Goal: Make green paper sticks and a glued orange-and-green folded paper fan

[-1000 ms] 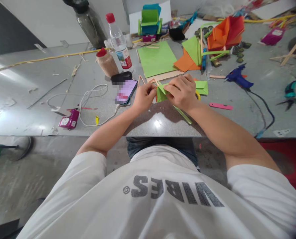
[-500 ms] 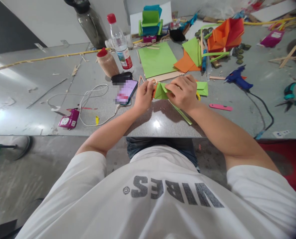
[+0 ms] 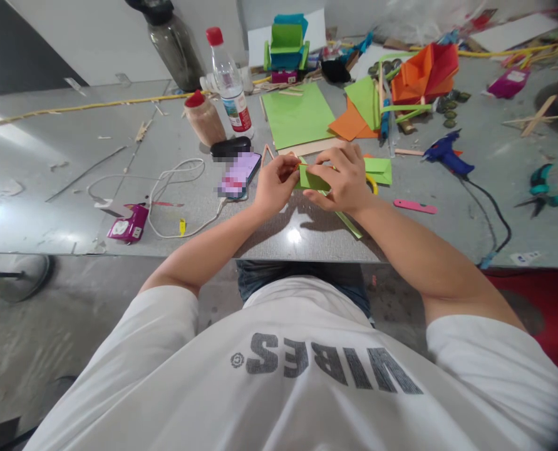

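Above a grey worktop point(image 3: 72, 228), between left hand point(image 3: 277, 181) and right hand point(image 3: 343, 180), a folded green paper piece point(image 3: 314, 180), long axis left to right; pinched at left end by the left; loosely bracketed at right by the half-open right; equally near to both.

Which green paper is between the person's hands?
The small green piece pinched by the left hand, with the right hand at it; other green papers lie on the table.
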`<act>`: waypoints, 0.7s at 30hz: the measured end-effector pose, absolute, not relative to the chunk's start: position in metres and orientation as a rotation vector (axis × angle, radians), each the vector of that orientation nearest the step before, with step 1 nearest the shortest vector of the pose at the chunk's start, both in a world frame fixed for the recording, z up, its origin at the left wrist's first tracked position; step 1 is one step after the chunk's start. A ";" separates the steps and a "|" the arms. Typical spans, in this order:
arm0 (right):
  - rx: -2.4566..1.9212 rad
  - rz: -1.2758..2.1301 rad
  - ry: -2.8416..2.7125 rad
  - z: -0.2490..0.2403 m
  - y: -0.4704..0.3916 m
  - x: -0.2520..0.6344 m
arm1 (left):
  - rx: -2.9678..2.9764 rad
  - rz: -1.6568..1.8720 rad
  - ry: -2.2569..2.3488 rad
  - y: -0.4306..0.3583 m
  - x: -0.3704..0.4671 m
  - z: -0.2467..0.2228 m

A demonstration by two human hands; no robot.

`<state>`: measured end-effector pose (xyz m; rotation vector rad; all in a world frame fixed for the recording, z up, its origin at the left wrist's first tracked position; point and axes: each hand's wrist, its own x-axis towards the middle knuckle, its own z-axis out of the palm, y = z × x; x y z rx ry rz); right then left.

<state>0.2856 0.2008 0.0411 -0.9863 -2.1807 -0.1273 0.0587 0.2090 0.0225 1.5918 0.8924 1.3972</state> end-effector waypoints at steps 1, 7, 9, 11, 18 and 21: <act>-0.961 -0.107 -2.156 0.043 0.199 0.286 | 1.602 1.417 0.885 0.210 0.057 0.022; -0.976 0.095 -2.013 0.043 0.204 0.285 | 1.654 1.498 0.794 0.222 0.049 0.014; -0.951 0.181 -1.964 0.039 0.209 0.283 | 1.657 1.515 0.771 0.229 0.046 0.009; -0.934 0.235 -1.920 0.037 0.212 0.281 | 1.639 1.515 0.789 0.234 0.043 0.006; -0.980 0.014 -1.862 0.035 0.207 0.279 | 1.278 1.206 0.796 0.217 0.050 0.023; -1.047 -0.084 -1.952 0.032 0.203 0.278 | 1.120 0.972 0.708 0.194 0.065 0.038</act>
